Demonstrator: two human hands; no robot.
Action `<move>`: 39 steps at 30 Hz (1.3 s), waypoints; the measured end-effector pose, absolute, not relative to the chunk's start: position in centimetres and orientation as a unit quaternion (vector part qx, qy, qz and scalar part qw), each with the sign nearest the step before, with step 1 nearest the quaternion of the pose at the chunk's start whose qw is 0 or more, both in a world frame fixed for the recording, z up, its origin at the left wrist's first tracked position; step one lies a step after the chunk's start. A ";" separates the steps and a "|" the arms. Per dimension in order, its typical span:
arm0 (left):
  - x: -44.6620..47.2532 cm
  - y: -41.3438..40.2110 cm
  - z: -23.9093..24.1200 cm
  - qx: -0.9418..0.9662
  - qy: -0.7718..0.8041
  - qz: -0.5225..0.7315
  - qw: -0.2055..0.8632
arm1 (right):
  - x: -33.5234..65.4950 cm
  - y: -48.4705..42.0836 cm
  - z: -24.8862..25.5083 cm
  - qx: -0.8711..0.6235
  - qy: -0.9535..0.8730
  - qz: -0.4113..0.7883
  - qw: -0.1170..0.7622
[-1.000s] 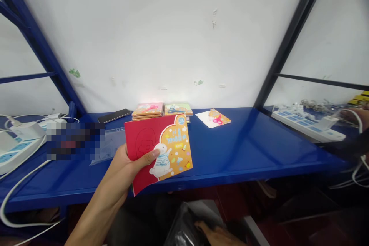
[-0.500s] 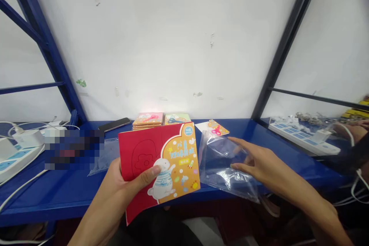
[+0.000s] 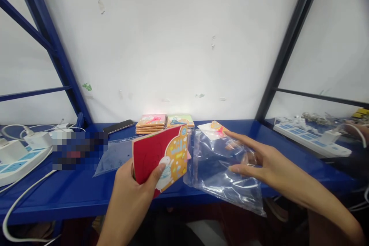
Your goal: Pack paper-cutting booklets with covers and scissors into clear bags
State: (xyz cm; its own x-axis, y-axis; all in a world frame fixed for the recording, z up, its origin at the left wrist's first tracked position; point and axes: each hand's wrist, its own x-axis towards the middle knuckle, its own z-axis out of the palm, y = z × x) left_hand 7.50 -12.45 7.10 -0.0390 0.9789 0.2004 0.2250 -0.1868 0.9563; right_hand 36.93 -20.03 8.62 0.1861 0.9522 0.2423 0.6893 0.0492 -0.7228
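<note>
My left hand [image 3: 132,188] grips a booklet [image 3: 176,157] with a red page and an orange cover strip showing a white bear, thumb on the front. The booklet is tilted, turned partly edge-on. Beside it, a clear plastic bag [image 3: 213,171] hangs from my right hand [image 3: 265,161], whose thumb and fingers hold its right part. The booklet's right edge meets the bag's left end; whether it is inside the mouth I cannot tell. Behind the bag lies a white and orange card [image 3: 212,126] with pink scissors on it, partly hidden by the bag and fingers.
Two stacks of booklets, one pink-topped [image 3: 150,123] and one green-topped [image 3: 181,120], stand by the wall. Another clear bag [image 3: 113,155] lies flat on the blue table [image 3: 77,192]. A phone [image 3: 118,126] and power strips [image 3: 21,163] with cables sit at the sides.
The booklet has swung to a steeper angle and come up against the bag's left end. The bag has shifted slightly left and looks more spread. Both hands keep their holds.
</note>
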 end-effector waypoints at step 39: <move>6.8 -11.1 6.9 0.560 0.500 0.538 0.384 | 36.4 -18.7 9.1 -0.632 -0.615 0.284 0.376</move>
State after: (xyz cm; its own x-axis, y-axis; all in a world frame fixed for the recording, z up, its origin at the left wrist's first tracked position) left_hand 6.78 -11.09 6.86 -0.0775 0.9726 0.2191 0.1469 -0.2062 0.9674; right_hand 36.40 -18.72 9.09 0.0816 0.9912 0.1040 0.5652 0.0399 -0.8240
